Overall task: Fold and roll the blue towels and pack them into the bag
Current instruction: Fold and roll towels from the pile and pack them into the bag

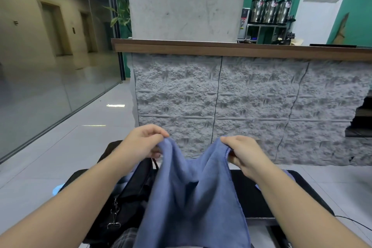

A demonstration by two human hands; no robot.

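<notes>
A blue towel (193,197) hangs in the air in front of me, held up by its two top corners and sagging in the middle. My left hand (144,141) pinches the left corner. My right hand (244,153) pinches the right corner. Below and to the left, a black bag (128,197) with metal clips sits on a black table (253,193); the towel hides part of both. Slivers of other blue cloth (258,187) show beside my right forearm and near the bag.
A grey rough-stone counter front (251,102) with a wooden top stands just beyond the table. A glass wall (50,66) runs along the left over pale floor tiles. A thin black cable (352,220) lies on the floor at the right.
</notes>
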